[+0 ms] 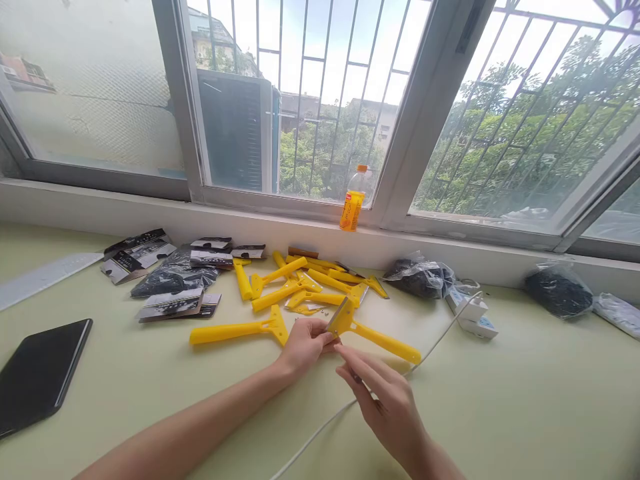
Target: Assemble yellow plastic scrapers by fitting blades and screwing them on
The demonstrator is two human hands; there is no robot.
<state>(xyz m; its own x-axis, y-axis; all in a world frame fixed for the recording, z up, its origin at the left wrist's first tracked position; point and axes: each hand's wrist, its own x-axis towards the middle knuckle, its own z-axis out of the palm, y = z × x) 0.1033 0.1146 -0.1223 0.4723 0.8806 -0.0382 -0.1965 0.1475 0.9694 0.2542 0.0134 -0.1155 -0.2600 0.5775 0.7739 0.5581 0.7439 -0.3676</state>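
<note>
Though unable to make out the dark object (356, 378) mostly covered by the closed right hand (387, 393), can see a yellow scraper (383, 340) pinched near its blade by the left hand (303, 350), with its head at two o'clock from those fingertips and its handle sloping to four. On the pale green table (540, 393), can trace a second scraper (230, 332) at nine o'clock, a black phone (43, 370) farther out, cut off by the left edge, a heap of scrapers (280, 297) at twelve, overlapping too closely to count, and printed cards (170, 303) at ten. Beyond, can pick out an orange-capped bottle (351, 212) on the sill at twelve, before a window frame (420, 127), with bars and trees outside.
</note>
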